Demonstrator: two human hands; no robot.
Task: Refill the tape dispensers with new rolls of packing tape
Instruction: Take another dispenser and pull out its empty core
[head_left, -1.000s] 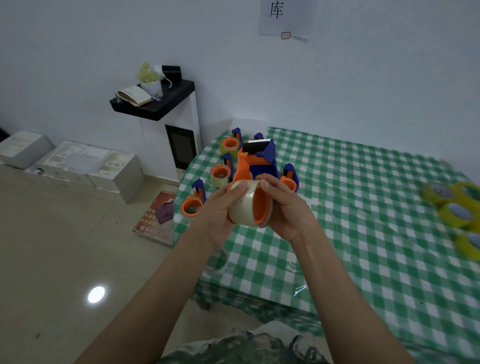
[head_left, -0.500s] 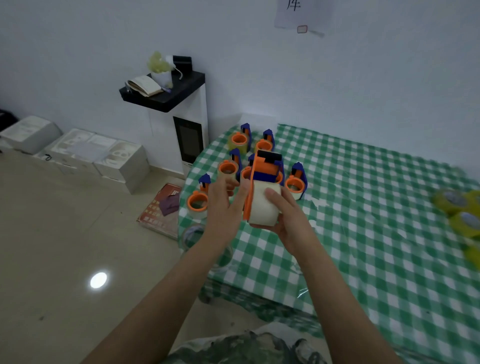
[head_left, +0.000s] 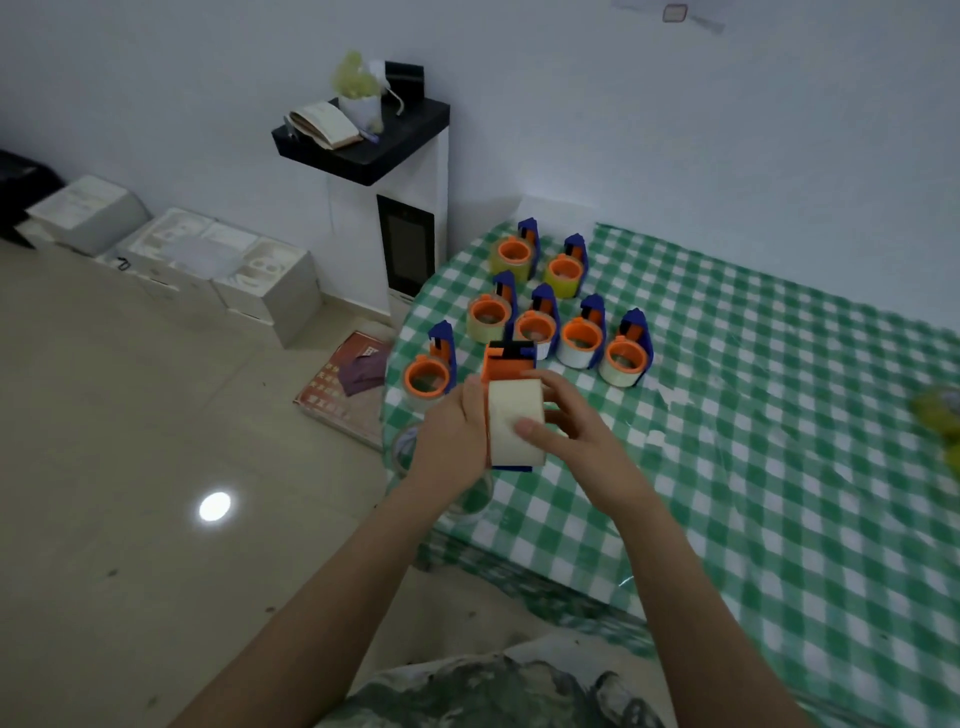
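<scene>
While curled round dispenser (head_left: 506, 366) — right hand (head_left: 571, 439)

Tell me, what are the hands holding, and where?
A tape dispenser loaded with a pale roll: left hand on its side, right hand around the roll.

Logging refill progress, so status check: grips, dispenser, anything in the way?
Both holding: left grip on dispenser, right grip pinching tape roll. Dispenser over table edge. Seven loaded dispensers behind, none blocking.

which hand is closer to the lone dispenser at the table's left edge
Left. The left hand sits just in front of that dispenser; the right hand is farther right, beyond the held tape roll.
</scene>
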